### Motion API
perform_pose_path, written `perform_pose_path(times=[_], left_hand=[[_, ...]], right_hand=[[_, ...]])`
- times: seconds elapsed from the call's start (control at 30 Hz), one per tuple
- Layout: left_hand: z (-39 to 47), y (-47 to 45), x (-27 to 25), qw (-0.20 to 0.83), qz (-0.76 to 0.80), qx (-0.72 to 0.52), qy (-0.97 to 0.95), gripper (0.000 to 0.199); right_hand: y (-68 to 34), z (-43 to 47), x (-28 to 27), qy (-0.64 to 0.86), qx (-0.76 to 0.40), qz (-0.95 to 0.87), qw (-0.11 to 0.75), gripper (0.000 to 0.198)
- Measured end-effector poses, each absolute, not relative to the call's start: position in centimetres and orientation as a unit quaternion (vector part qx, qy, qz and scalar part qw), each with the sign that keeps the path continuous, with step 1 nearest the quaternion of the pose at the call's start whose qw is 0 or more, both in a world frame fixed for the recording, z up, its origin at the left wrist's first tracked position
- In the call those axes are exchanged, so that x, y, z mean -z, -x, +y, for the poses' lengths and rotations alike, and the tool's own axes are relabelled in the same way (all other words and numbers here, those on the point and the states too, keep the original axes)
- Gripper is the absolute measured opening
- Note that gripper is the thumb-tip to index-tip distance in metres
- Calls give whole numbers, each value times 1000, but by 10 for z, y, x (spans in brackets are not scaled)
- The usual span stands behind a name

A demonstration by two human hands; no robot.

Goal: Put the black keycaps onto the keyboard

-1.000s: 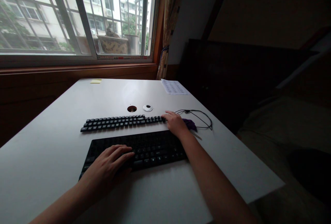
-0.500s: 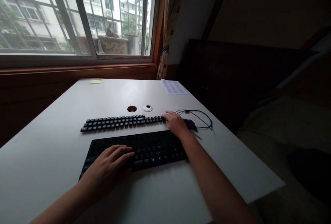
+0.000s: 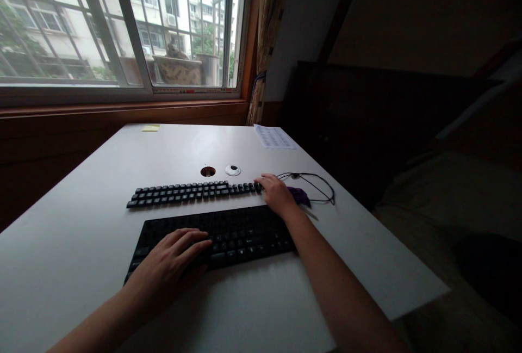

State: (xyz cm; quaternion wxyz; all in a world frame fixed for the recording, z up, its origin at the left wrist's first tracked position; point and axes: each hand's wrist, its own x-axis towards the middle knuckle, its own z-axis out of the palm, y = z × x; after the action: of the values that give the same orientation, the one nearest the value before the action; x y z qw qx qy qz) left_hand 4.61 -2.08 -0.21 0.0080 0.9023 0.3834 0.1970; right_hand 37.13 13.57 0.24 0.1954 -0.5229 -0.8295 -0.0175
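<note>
A black keyboard lies on the white table in front of me. Key legends show on its lower right part, while its upper part is too dark to make out. My left hand rests over its left half, fingers stretched out. Behind the keyboard, loose black keycaps stand on the tabletop in long rows. At the right end of these rows is my right hand, its fingers extended and apart over the last keycaps. The palm side of that hand is hidden, so fingertip contact is unclear.
Right of my right hand lie a dark purple cloth-like item, a thin stick-like tool and a looped black cable. Farther back are a round hole, a white ring cover, printed paper and yellow notes.
</note>
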Motion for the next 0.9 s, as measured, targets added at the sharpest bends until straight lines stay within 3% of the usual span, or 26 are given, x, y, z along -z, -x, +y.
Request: perform_pose_path(times=[0.9], left_hand=[[-22, -49, -2, 9, 386, -198, -901, 38]], right_hand=[[-362, 129, -5, 494, 57, -855, 152, 43]])
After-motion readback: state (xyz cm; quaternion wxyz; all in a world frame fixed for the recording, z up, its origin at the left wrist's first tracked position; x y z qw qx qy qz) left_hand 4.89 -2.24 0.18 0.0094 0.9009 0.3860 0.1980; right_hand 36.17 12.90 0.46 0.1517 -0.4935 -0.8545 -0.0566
